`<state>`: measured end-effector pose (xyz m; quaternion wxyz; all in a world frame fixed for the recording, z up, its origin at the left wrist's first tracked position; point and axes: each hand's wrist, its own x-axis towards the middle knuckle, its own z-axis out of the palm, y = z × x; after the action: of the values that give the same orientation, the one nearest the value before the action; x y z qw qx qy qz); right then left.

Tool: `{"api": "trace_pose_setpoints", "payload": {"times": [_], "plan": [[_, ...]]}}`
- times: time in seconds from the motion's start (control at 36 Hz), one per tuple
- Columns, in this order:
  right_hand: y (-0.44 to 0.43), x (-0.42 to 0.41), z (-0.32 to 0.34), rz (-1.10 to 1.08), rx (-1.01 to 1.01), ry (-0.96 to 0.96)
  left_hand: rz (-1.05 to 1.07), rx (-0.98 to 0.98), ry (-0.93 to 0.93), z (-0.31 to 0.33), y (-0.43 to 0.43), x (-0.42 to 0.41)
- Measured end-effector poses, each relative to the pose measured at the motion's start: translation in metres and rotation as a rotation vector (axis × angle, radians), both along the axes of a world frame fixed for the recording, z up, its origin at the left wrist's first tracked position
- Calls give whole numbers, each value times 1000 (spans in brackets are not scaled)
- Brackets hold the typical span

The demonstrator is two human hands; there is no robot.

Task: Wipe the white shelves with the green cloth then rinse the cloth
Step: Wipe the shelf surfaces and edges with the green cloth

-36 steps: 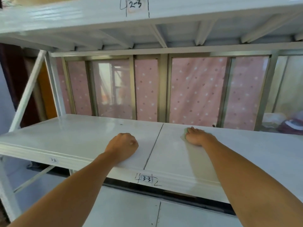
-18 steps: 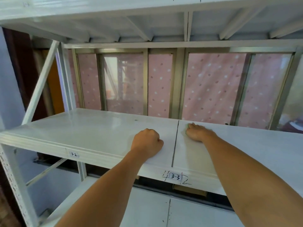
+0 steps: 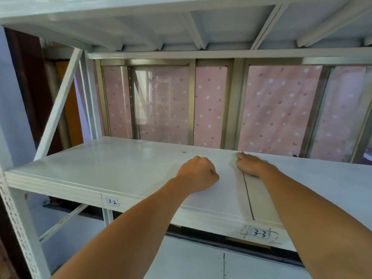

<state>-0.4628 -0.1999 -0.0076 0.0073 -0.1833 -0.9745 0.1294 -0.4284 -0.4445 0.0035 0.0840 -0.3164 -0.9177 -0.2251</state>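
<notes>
Green cloth [image 3: 234, 159]: a pale sliver only, showing at the far left edge of the right hand [image 3: 250, 164], pressed flat against the glossy white shelf board [image 3: 124, 166]; the rest lies hidden under the palm. It sits at the far end of the dark seam [image 3: 248, 195] where two shelf boards meet.

Right hand: flat, palm down, fingers together and pointing left and away, spread over the cloth rather than gripping it. Forearm runs in from the near right.

Left hand [image 3: 196, 174]: closed in a fist, knuckles down on the same white board, just left of the seam and near the right hand but apart from it. It holds nothing that can be seen.

White shelf board, middle tier: smooth, shiny on its left half, duller to the right of the seam. Front lip carries two small white paper labels, handwritten "3-2" [image 3: 112, 202] at left and "3-3" [image 3: 259, 233] at right, the latter with pen marks around it.

White upper shelf [image 3: 221, 23]: seen from below, ribbed with white metal cross-bars.

White perforated metal upright [image 3: 19, 228]: at the near left corner, with a white diagonal brace [image 3: 58, 105] rising behind it.

Lower white shelf [image 3: 191, 260]: visible beneath, with its own seam.

Behind the rack: metal-framed window panes [image 3: 191, 101] backed by pink curtain fabric with pale and dark spots [image 3: 279, 109].
</notes>
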Motion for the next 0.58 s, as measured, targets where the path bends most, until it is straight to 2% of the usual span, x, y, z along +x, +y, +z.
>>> {"api": "trace_pose_setpoints", "payload": {"times": [0.08,0.28,0.42,0.58], "plan": [[-11,-14,-2,16,5,-2,-10,-58,78,1,-10,-15],[-42,-54,-3,8,35,-26,-6,-106,90,6,-44,-51],[-71,-82,-5,31,27,-38,150,-137,161,9,-86,-80],[-117,-110,-6,45,30,-41,207,-208,206,6,-153,-116]]}}
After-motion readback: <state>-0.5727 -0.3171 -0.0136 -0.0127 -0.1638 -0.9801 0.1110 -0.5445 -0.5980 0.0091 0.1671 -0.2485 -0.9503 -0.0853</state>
